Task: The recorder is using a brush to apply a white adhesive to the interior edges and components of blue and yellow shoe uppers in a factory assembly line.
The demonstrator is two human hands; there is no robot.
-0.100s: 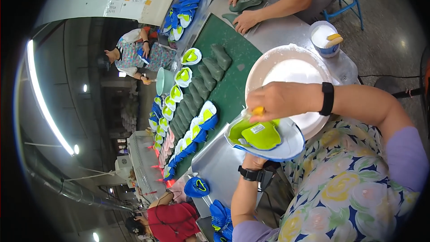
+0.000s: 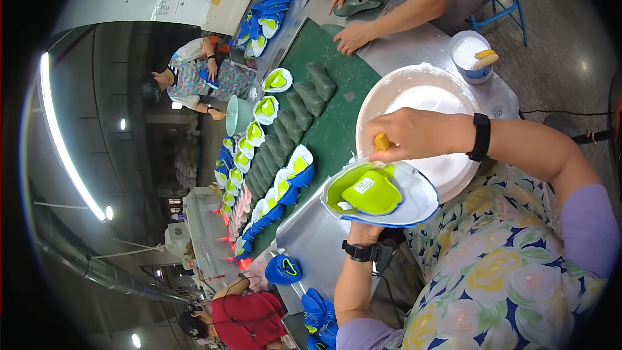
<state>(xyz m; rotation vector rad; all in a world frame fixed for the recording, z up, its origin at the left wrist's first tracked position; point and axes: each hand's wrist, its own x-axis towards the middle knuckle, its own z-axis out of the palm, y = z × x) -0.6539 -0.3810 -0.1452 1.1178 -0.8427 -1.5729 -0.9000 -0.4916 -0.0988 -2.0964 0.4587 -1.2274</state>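
My left hand [image 2: 366,233] props up a shoe upper [image 2: 420,198] from beneath, its fingers mostly hidden under it. The upper is turned with its opening upward, showing a white inside, a lime-green lining and a blue edge. My right hand [image 2: 418,134] is closed round the yellow handle of a brush [image 2: 381,142], whose lower end is at the upper's far inner rim. Just behind that hand stands a large pale basin [image 2: 367,111] holding white liquid.
A white tub [image 2: 476,72] with a yellow-handled brush stands beyond the basin. Green shoe lasts [image 2: 303,109] and blue-and-white uppers [image 2: 286,188] line a green conveyor belt [image 2: 346,84]. A blue upper [image 2: 283,269] lies at the left. A co-worker's hands [image 2: 353,37] handle lasts across the table.
My right hand has lifted slightly away and to the right with the brush. The shoe upper has shifted a little left. A co-worker's hand has moved slightly left.
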